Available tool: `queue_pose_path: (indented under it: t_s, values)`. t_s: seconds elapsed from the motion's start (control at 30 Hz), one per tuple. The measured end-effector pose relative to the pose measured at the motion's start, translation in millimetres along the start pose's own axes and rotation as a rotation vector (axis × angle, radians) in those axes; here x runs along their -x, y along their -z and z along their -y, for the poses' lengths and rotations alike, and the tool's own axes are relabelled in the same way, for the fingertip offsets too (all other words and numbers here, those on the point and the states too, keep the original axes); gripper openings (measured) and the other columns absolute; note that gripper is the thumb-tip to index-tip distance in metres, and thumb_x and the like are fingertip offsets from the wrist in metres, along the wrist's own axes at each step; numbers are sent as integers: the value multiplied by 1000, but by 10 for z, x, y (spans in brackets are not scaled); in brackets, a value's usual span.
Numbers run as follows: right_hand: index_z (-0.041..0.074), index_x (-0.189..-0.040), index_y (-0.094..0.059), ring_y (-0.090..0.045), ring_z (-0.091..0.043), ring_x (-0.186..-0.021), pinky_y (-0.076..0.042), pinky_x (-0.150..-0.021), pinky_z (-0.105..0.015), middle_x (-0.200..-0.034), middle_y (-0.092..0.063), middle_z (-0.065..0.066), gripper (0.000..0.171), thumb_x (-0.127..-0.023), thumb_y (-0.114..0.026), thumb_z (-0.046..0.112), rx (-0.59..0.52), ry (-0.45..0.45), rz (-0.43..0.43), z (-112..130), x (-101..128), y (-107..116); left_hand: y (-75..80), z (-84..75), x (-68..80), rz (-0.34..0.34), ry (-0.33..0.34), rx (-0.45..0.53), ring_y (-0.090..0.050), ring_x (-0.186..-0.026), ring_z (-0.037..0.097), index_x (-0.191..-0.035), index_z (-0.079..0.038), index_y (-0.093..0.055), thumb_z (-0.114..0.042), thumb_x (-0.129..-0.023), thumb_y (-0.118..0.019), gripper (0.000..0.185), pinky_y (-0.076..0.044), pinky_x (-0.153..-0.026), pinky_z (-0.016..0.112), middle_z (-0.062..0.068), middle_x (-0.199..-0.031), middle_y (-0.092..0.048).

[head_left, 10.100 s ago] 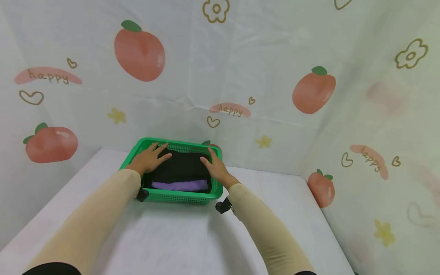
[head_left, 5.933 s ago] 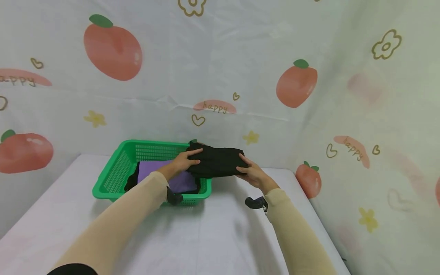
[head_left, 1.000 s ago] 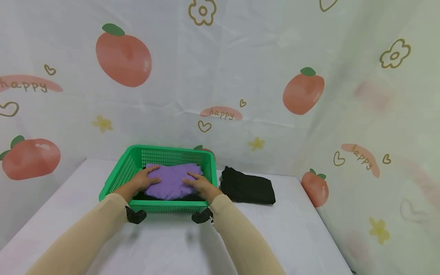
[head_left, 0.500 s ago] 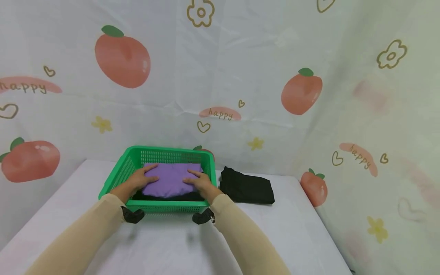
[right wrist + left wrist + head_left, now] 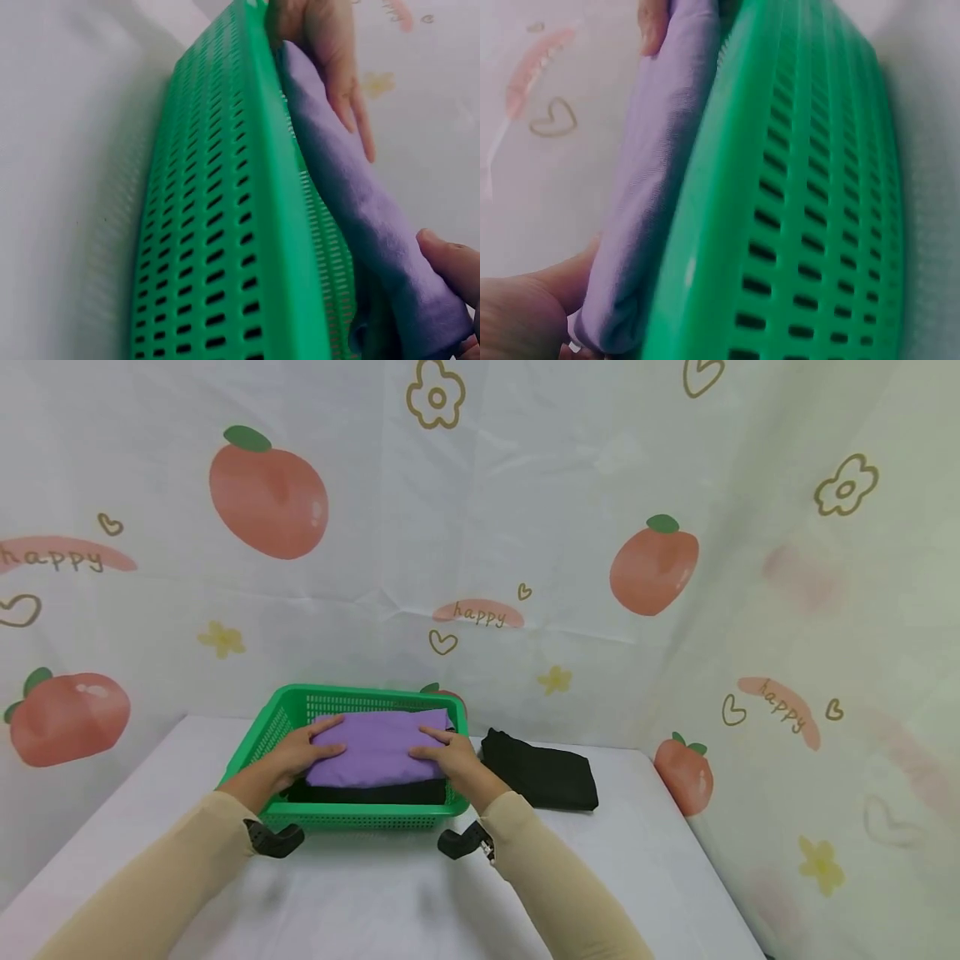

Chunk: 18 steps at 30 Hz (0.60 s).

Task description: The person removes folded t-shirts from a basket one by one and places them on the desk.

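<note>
A folded purple cloth (image 5: 371, 753) sits at the top of a green slotted basket (image 5: 352, 814), level with its rim. My left hand (image 5: 296, 756) holds the cloth's left side and my right hand (image 5: 453, 760) holds its right side, fingers lying on top. Under it in the basket lies a folded black cloth (image 5: 367, 792). The left wrist view shows the purple cloth (image 5: 660, 172) edge-on above the basket wall (image 5: 802, 210). In the right wrist view my right hand (image 5: 322, 45) lies along the purple cloth (image 5: 360, 202) beside the basket (image 5: 225, 210).
Another folded black cloth (image 5: 540, 772) lies on the white table (image 5: 660, 860) just right of the basket. Printed fabric walls (image 5: 525, 527) close off the back and right side. The basket stands near the back wall.
Earlier both hands took a black cloth from the basket and laid it on the table to the right. In the last second the purple cloth has risen slightly between my hands.
</note>
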State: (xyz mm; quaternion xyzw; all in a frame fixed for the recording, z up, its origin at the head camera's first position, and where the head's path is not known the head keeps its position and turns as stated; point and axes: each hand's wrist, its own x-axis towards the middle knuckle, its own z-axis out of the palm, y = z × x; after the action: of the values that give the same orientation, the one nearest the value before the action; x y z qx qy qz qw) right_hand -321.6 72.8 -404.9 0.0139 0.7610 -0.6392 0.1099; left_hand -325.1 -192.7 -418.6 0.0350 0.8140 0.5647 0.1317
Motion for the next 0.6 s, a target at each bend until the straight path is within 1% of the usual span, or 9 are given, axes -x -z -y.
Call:
queue_pose_path:
  t_s: [0.1, 0.13, 0.2, 0.37, 0.5, 0.57, 0.6]
  values:
    - [18, -135, -62, -46, -30, -135, -49, -101, -40, -160, -25, -18, 54, -84, -79, 13, -28, 0, 22, 32, 64, 87, -28, -60, 44, 19, -10, 27, -34, -138, 45, -158, -14, -20, -25, -98, -63, 75, -50, -89, 31, 31, -160, -2]
    - [17, -136, -62, -47, -31, -134, -48, -102, -40, -160, -24, -19, 55, -84, -79, 12, -34, 3, 31, 39, 87, 117, -44, -75, 54, 27, -13, 34, -36, -137, 44, -158, -14, -20, -26, -98, -63, 75, -50, -86, 28, 31, -160, -3]
    - [18, -137, -60, -46, -32, -135, -47, -104, -42, -160, -25, -20, 56, -84, -79, 12, -34, 6, 42, 49, 128, 177, -80, -103, 62, 39, -20, 46, -38, -136, 43, -158, -14, -20, -25, -98, -63, 75, -51, -83, 26, 31, -160, -4]
    - [19, -137, -61, -40, -34, -140, -41, -109, -44, -158, -29, -21, 58, -83, -80, 12, -2, 24, 23, 37, 185, 318, -164, -147, 45, 61, -35, 65, -39, -136, 42, -158, -16, -22, -26, -97, -65, 76, -51, -83, 26, 30, -161, -5]
    - [15, -138, -59, -36, -35, -142, -40, -110, -44, -158, -27, -22, 58, -84, -78, 9, -29, 34, 20, -3, 212, 401, -238, -175, 52, 71, -44, 58, -41, -135, 41, -158, -16, -23, -28, -96, -66, 76, -52, -83, 27, 31, -160, -6]
    - [13, -139, -58, -34, -35, -142, -39, -111, -44, -158, -27, -22, 58, -85, -77, 7, -48, 31, 24, -35, 231, 435, -278, -184, 64, 76, -46, 57, -40, -136, 42, -158, -16, -24, -27, -96, -66, 75, -52, -87, 30, 30, -160, -7]
    - [12, -140, -57, -34, -36, -142, -39, -111, -44, -158, -26, -23, 59, -85, -77, 6, -52, 27, 26, -52, 243, 451, -299, -189, 71, 75, -49, 51, -37, -138, 43, -157, -16, -24, -27, -96, -66, 75, -51, -91, 33, 30, -160, -7]
